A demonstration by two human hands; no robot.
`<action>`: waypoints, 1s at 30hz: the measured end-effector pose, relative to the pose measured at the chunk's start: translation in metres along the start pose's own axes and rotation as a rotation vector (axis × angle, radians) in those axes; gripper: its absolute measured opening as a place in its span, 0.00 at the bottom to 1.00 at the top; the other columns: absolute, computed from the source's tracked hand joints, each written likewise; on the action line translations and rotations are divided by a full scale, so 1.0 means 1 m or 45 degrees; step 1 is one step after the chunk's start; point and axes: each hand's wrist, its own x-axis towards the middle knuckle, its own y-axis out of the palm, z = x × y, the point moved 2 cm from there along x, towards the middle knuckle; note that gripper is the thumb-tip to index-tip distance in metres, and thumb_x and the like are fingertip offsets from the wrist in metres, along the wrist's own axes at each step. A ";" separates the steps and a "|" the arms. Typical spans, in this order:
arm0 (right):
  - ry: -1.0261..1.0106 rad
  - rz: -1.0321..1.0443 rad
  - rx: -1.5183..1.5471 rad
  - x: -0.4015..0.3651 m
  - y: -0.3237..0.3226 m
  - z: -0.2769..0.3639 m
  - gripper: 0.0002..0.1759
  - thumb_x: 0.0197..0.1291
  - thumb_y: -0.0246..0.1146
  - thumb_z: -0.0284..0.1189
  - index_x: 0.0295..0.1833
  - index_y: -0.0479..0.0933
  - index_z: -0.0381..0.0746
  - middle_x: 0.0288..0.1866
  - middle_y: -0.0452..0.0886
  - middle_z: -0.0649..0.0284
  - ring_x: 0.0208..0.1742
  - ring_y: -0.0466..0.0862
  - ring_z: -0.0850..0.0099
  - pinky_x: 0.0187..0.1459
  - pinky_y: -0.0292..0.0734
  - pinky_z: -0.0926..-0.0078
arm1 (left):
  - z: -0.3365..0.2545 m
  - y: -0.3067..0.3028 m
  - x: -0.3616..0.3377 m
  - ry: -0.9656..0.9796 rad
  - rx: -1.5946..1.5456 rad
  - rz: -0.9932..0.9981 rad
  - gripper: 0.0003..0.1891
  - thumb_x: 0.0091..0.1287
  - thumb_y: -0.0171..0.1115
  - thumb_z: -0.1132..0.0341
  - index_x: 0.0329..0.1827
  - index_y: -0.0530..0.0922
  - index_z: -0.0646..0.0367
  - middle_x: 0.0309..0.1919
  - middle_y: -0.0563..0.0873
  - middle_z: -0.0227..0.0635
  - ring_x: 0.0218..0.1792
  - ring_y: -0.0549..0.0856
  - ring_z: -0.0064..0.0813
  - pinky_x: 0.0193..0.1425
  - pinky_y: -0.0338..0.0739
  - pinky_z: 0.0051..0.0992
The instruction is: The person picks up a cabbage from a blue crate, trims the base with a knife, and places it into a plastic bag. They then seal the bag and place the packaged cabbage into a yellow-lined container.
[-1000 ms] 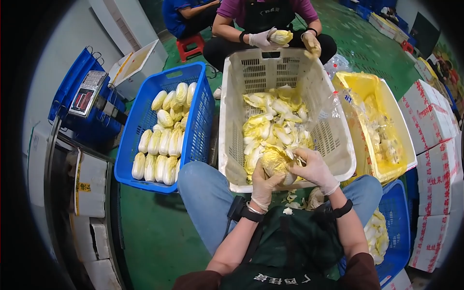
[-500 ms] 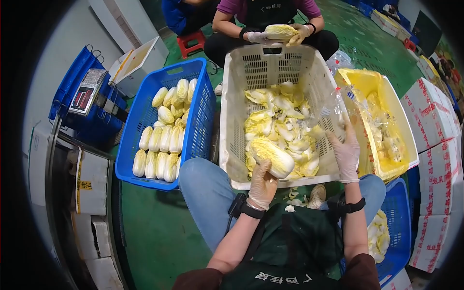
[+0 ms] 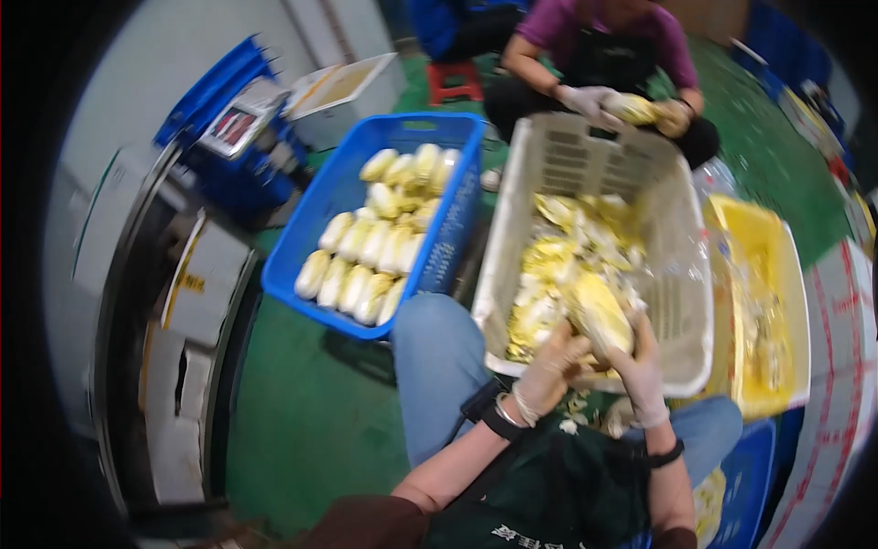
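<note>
A pale yellow napa cabbage (image 3: 599, 316) is held over the near end of a white plastic crate (image 3: 700, 297). My right hand (image 3: 643, 373), in a thin whitish glove, grips its lower right side. My gloved left hand (image 3: 547, 373) has its fingers curled against the lower left side of the same cabbage. Motion blur softens the fingertips of both hands. Loose yellow and white cabbage leaves (image 3: 540, 316) lie inside the crate below. To the left, a blue crate (image 3: 361, 137) holds rows of trimmed cabbages (image 3: 370, 242).
Across the crate, a person's gloved hands (image 3: 626, 108) hold another cabbage. A yellow-lined box (image 3: 754, 393) stands at right, beside white cartons (image 3: 837, 366). Another blue crate (image 3: 745, 485) with leaves sits by my right knee. A scale (image 3: 236, 128) and metal shelving (image 3: 137, 238) are left.
My right hand has come from the crate's right side down onto the cabbage. The cabbage now points more upright. The camera has turned left, so the scene shifts right.
</note>
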 end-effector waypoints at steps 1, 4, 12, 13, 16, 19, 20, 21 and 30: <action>-0.024 -0.006 0.220 -0.003 0.004 0.001 0.28 0.55 0.61 0.24 0.63 0.69 0.31 0.55 0.78 0.57 0.54 0.78 0.69 0.57 0.74 0.71 | -0.003 0.002 -0.002 0.013 0.030 -0.039 0.36 0.68 0.63 0.58 0.75 0.57 0.56 0.63 0.74 0.33 0.61 0.77 0.28 0.61 0.76 0.32; 0.293 -0.303 0.605 -0.016 -0.001 -0.017 0.13 0.66 0.60 0.29 0.54 0.78 0.37 0.48 0.81 0.63 0.43 0.76 0.80 0.43 0.72 0.84 | -0.033 0.011 -0.018 -0.028 0.144 -0.043 0.41 0.66 0.66 0.59 0.76 0.53 0.58 0.65 0.71 0.34 0.63 0.75 0.29 0.64 0.75 0.34; 0.201 -0.295 0.383 0.006 0.004 -0.061 0.25 0.63 0.61 0.27 0.65 0.72 0.30 0.55 0.81 0.54 0.56 0.78 0.67 0.61 0.69 0.72 | -0.173 -0.021 -0.086 0.214 -0.073 -0.249 0.32 0.65 0.67 0.54 0.68 0.68 0.60 0.59 0.79 0.37 0.61 0.78 0.32 0.67 0.70 0.39; 0.278 -0.130 0.120 0.006 0.008 -0.069 0.24 0.63 0.61 0.27 0.64 0.73 0.31 0.53 0.82 0.54 0.55 0.78 0.68 0.59 0.71 0.72 | -0.189 -0.037 -0.088 0.289 -0.057 -0.251 0.31 0.65 0.66 0.54 0.68 0.68 0.58 0.60 0.79 0.34 0.60 0.78 0.32 0.67 0.71 0.38; 0.232 -0.028 -0.405 0.000 0.036 -0.058 0.20 0.59 0.65 0.29 0.57 0.80 0.37 0.48 0.84 0.56 0.48 0.82 0.69 0.52 0.75 0.72 | -0.231 -0.083 -0.100 0.413 0.070 -0.484 0.31 0.66 0.65 0.53 0.69 0.66 0.55 0.61 0.78 0.35 0.62 0.77 0.32 0.66 0.72 0.42; -0.103 -0.087 -0.787 -0.005 0.070 -0.056 0.21 0.50 0.68 0.28 0.53 0.81 0.43 0.41 0.84 0.58 0.37 0.84 0.62 0.39 0.79 0.70 | -0.266 -0.126 -0.096 0.407 0.097 -0.539 0.32 0.67 0.64 0.50 0.70 0.66 0.53 0.63 0.75 0.35 0.63 0.76 0.34 0.65 0.73 0.43; -0.101 -0.088 -0.797 -0.003 0.077 -0.053 0.21 0.50 0.68 0.28 0.53 0.81 0.43 0.41 0.84 0.58 0.37 0.84 0.62 0.39 0.79 0.70 | -0.275 -0.147 -0.094 0.366 0.088 -0.578 0.32 0.67 0.63 0.48 0.70 0.66 0.52 0.63 0.75 0.35 0.63 0.75 0.35 0.65 0.73 0.43; -0.210 -0.064 -0.891 -0.003 0.084 -0.050 0.22 0.50 0.67 0.27 0.54 0.80 0.44 0.40 0.83 0.58 0.37 0.84 0.62 0.38 0.79 0.69 | -0.284 -0.178 -0.093 0.317 0.017 -0.609 0.30 0.70 0.61 0.52 0.72 0.64 0.52 0.66 0.74 0.35 0.65 0.75 0.37 0.66 0.72 0.45; -0.156 0.078 -1.101 -0.007 0.095 -0.044 0.24 0.44 0.62 0.22 0.52 0.80 0.46 0.38 0.82 0.60 0.37 0.83 0.59 0.39 0.79 0.64 | -0.342 -0.267 -0.006 -0.013 1.017 -1.112 0.31 0.59 0.70 0.48 0.61 0.74 0.55 0.48 0.83 0.34 0.46 0.84 0.29 0.47 0.80 0.33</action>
